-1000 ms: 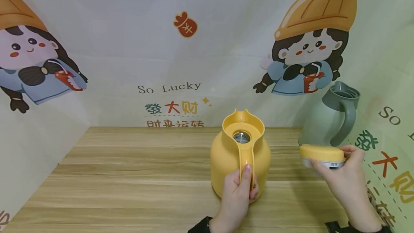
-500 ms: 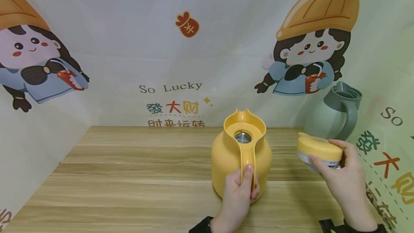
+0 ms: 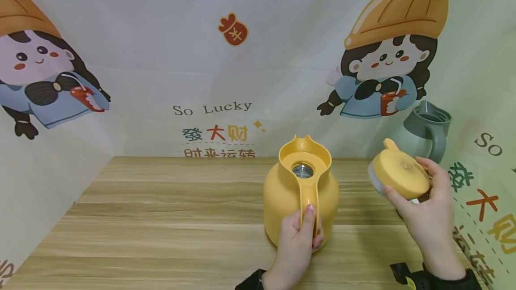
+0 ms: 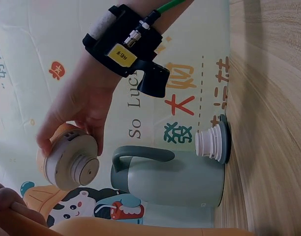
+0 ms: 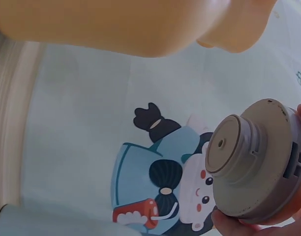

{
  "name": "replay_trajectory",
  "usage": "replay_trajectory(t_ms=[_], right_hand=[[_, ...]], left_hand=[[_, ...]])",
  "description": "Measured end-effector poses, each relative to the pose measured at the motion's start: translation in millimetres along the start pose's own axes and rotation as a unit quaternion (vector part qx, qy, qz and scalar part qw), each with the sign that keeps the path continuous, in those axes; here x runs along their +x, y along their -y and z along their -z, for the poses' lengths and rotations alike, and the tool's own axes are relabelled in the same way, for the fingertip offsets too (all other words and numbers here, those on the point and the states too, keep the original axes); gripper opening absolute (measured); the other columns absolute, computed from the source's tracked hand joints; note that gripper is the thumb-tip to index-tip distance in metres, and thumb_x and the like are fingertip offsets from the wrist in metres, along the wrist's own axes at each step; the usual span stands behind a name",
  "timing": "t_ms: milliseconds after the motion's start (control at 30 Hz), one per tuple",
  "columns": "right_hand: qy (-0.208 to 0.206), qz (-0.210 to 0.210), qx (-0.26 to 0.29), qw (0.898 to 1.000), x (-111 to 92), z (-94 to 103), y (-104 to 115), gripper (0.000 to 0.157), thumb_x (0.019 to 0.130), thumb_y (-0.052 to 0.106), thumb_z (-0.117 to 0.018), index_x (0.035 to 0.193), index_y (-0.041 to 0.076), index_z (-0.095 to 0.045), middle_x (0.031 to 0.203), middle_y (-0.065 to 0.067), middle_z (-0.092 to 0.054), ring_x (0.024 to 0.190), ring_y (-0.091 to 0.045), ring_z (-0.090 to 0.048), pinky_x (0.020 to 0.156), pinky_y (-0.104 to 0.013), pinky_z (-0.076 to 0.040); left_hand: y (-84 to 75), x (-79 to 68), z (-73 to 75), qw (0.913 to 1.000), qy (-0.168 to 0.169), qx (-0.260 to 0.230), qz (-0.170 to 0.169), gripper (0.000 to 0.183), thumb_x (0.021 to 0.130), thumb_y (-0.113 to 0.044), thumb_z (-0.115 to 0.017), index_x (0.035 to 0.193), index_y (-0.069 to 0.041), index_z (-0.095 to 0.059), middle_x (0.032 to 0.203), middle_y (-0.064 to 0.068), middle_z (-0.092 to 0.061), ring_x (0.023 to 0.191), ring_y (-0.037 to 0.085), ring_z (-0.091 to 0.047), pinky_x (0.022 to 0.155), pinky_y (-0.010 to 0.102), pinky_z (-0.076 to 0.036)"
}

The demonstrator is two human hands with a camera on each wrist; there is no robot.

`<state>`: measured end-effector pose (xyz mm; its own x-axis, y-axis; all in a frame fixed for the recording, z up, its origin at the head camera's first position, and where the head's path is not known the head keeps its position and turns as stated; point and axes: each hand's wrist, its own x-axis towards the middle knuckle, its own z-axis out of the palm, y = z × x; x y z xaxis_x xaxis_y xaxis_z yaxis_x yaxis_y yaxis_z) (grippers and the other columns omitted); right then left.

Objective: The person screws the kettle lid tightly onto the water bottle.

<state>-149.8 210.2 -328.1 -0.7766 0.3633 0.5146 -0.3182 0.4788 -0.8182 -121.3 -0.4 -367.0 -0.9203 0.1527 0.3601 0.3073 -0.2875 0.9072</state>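
Note:
My left hand (image 3: 296, 234) grips the handle of a yellow thermos jug (image 3: 270, 196), which stands upright on the table with its mouth uncovered. Off to its right, my right hand (image 3: 433, 209) holds the jug's yellow lid (image 3: 401, 169) by the rim, between thumb and fingers, in the air and tilted. In the left wrist view the lid's pale stopper underside (image 4: 74, 164) shows, with a stepped plug. The right wrist view also shows that stopper plug (image 5: 224, 145), pointing towards the yellow jug.
A grey-green thermos jug (image 3: 413, 133) stands at the back right, lidless and partly behind the lid. Its own stopper (image 4: 214, 142) sits plug-up on the table beside it in the left wrist view. A printed cloth (image 3: 141, 57) backs the wooden table (image 3: 161, 218).
My right hand has raised the lid slightly and turned it from nearly level to tilted, its top now facing me. My left hand and the yellow jug have stayed in place.

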Motion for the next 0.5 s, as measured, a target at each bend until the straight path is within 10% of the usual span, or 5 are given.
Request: replay_trajectory(t_ms=[500], right_hand=[[0.001,0.114,0.053,0.992,9,-10.2,38,0.077,0.059,-0.012,-0.074,0.129,0.012,-0.050,0.121,0.002,-0.036,0.108,-0.016,-0.036,0.081,-0.023,-0.031]], left_hand=[[0.4,-0.1,0.3,1.0000,0.002,-0.001,-0.001,0.045,0.102,-0.018,-0.036,0.066,0.008,-0.043,0.048,0.017,-0.036,0.041,0.008,-0.033,0.041,0.017,-0.027]])
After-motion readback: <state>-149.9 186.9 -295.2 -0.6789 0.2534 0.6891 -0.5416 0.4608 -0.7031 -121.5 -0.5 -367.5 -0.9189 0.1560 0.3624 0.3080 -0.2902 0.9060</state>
